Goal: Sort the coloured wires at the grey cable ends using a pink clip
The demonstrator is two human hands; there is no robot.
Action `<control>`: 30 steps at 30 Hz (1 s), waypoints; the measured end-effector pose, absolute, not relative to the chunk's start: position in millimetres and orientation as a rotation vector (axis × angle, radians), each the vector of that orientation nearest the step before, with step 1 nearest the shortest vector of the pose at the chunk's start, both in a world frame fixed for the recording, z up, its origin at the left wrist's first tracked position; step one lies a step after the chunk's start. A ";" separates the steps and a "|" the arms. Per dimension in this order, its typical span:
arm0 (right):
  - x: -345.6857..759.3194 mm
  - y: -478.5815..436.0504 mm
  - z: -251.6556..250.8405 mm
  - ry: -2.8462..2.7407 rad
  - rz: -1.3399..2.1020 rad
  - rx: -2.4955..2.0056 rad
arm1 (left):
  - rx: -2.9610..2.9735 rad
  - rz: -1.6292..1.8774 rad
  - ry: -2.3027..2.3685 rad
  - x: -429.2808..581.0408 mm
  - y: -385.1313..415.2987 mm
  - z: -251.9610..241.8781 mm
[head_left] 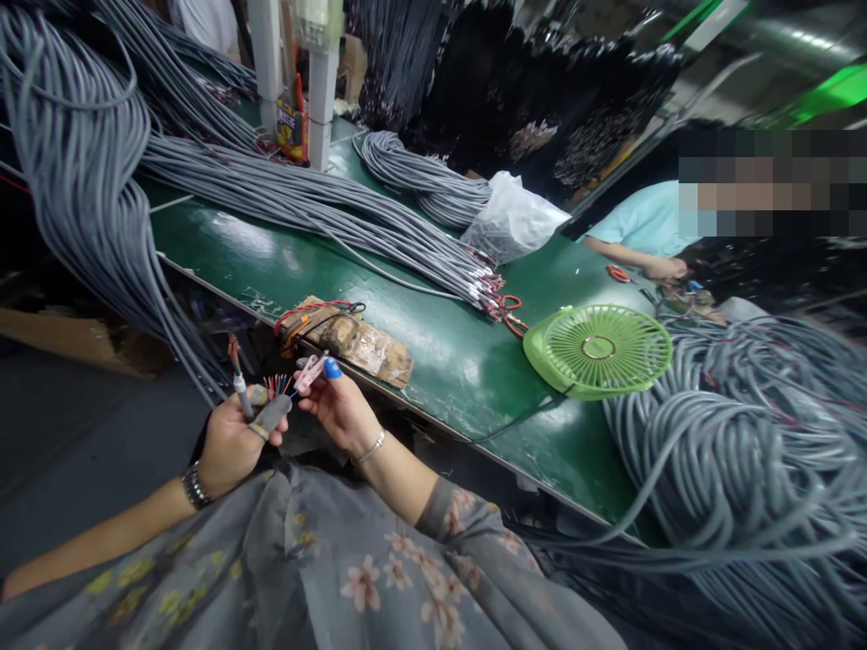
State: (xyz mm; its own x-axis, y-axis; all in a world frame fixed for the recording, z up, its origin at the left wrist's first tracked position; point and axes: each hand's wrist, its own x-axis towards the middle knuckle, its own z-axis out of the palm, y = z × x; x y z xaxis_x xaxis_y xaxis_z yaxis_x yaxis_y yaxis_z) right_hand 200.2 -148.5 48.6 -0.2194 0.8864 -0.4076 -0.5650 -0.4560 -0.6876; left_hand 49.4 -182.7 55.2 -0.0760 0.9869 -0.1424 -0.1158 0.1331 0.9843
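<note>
In front of my lap, my left hand [234, 447] is closed on a grey cable [242, 397] with a white band and bare coloured wires at its tip. Grey covers sit on its thumb and a finger. A fan of thin coloured wires [275, 386] sticks up between those fingertips. Close beside them, my right hand [347, 417] pinches a small pinkish-white piece [310, 372] that looks like a connector housing. A blue cover [331, 367] is on one of its fingertips. Whether a wire sits in the piece is too small to tell.
A taped wooden block [366, 348] lies at the edge of the green table [447, 348]. Beyond it are bundled grey cables [352, 212], orange-handled scissors [513, 311], a green fan [596, 348] and a plastic bag [516, 217]. Coiled cables [731, 451] fill the right; a co-worker [643, 226] sits across.
</note>
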 end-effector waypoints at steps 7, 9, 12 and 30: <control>207.7 -152.9 44.8 -0.466 1.813 -1.019 | 0.827 1.214 1.253 48.6 -184.0 60.5; 211.0 -154.7 43.0 -0.495 1.795 -1.018 | 0.824 1.207 1.229 47.7 -182.7 59.6; 217.0 -159.0 37.6 -0.542 1.749 -1.039 | 0.863 1.204 1.167 49.0 -180.7 54.7; 256.9 -229.2 48.3 -1.259 1.450 -1.054 | 1.537 0.605 1.119 65.0 -218.9 40.7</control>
State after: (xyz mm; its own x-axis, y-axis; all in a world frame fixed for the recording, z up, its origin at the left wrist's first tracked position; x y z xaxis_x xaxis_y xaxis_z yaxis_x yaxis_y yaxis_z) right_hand 256.9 -229.2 48.3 -0.2147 0.9760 -0.0358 -0.1014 -0.0587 -0.9931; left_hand 65.0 -218.9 40.7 0.4262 0.8863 -0.1814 0.3339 0.0322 0.9421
